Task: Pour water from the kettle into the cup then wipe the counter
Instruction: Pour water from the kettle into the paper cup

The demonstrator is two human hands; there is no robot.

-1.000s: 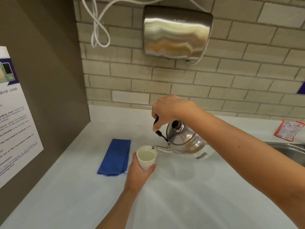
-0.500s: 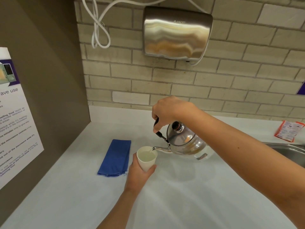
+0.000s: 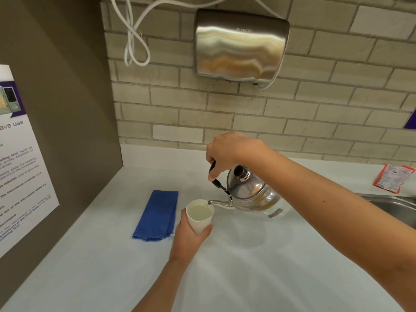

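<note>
One kettle (image 3: 252,194), tilted, handle gripped by right hand (image 3: 229,152) fingers; one cup (image 3: 200,216) wrapped by left hand (image 3: 188,239) fingers; one blue cloth (image 3: 157,216) left of them on desk (image 3: 270,266).

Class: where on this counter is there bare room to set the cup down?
Bare counter lies in front of the kettle, and more in front of the blue cloth. It is crowded where the cup meets the spout; the sink borders the right.
</note>
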